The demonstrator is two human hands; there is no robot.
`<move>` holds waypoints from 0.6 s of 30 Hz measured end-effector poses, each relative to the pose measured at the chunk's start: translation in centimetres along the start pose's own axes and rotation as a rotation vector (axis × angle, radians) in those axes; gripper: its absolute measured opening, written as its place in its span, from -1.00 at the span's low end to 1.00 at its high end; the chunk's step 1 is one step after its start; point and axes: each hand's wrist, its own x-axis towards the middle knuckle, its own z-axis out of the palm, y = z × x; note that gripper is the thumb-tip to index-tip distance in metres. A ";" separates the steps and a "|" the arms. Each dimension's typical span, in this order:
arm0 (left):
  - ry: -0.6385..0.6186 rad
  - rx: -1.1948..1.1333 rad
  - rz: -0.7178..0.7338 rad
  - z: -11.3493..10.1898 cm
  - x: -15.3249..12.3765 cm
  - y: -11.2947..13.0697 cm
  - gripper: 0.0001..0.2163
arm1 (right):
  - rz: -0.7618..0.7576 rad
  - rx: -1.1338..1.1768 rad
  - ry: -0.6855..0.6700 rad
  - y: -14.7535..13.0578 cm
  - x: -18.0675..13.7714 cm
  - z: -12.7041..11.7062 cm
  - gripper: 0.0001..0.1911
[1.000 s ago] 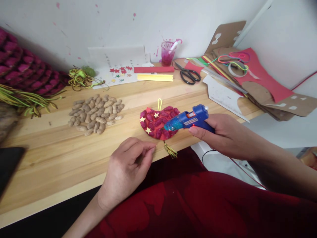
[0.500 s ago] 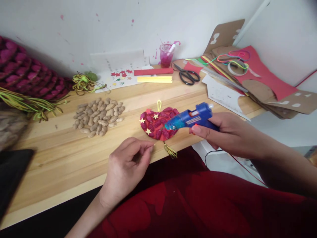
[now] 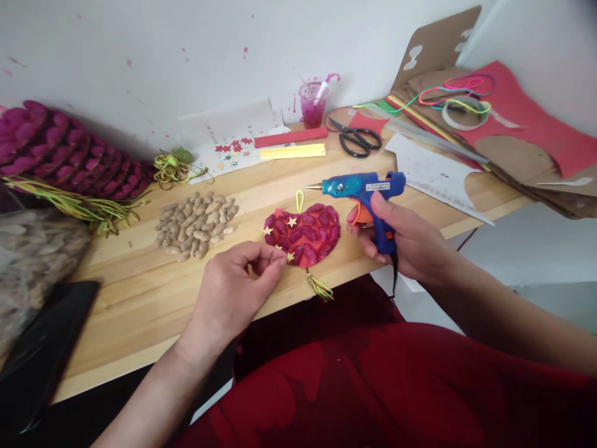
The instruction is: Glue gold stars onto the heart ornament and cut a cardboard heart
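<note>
1) Blue glue gun [image 3: 361,185] in head view: grips it by the handle [image 3: 384,239] in the right hand [image 3: 407,231], with nozzle [image 3: 314,186] to the left
2) Pinches a yellow star [image 3: 291,257] between thumb and forefinger of left hand [image 3: 236,283], at the near edge of a magenta ornament [image 3: 321,218]
3) Has this ornament flat on the wooden table [image 3: 140,311] between both hands
4) Shows peanuts [image 3: 196,224] to the left, black scissors [image 3: 349,132] beyond
</note>
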 end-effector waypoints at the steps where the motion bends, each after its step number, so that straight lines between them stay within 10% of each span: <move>1: -0.003 0.018 -0.002 0.1 0.2 0.3 -0.88 | -0.010 0.015 0.007 0.1 0.2 0.1 -0.57; 18: 0.040 0.322 0.065 1.8 1.5 1.7 -0.91 | -0.078 0.113 -0.008 1.0 0.1 -0.3 -0.64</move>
